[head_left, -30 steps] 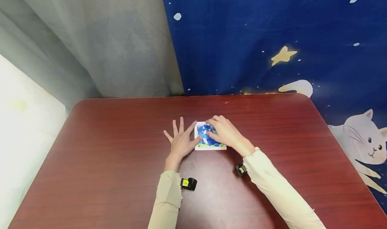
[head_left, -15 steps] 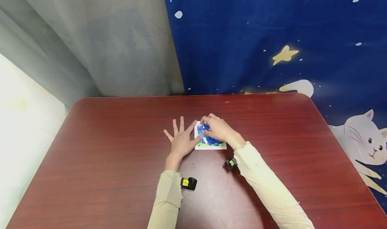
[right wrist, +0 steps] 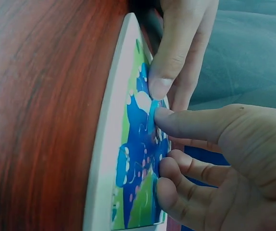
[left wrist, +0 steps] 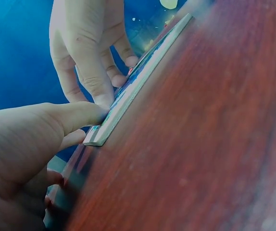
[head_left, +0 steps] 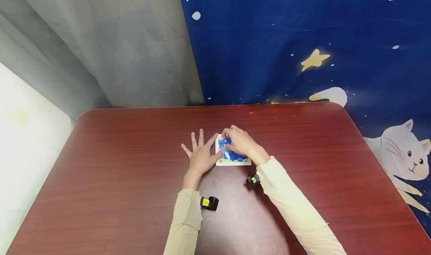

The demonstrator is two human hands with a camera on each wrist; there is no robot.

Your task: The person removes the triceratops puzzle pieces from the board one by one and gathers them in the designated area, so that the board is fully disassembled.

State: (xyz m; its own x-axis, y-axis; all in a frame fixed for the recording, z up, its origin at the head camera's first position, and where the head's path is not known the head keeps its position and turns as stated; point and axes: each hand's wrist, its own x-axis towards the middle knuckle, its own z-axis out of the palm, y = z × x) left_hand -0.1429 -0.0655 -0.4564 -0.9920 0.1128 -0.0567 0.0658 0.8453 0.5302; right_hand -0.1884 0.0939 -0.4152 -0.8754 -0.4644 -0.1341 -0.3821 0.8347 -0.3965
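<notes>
A small jigsaw puzzle [head_left: 233, 157], a blue and green picture in a white frame, lies flat on the table. My left hand [head_left: 199, 158] rests at its left edge, fingers spread and thumb over the frame; in the right wrist view the left thumb [right wrist: 162, 82] touches the picture. My right hand [head_left: 241, 142] reaches over the puzzle from the right with bent fingers. Between its thumb and fingertips is a light blue puzzle piece [right wrist: 153, 115], its edge slightly raised, pinched near the left side. The hand hides much of this piece.
The dark red wooden table [head_left: 118, 180] extends around the puzzle. A tiny red mark [head_left: 251, 113] shows near its far edge. Grey and blue curtains [head_left: 256, 41] hang behind. Black wrist cameras [head_left: 209, 203] sit below the hands.
My right hand has moved left across the puzzle, its fingers bending more towards the upper left part. The left hand has stayed in place at the frame.
</notes>
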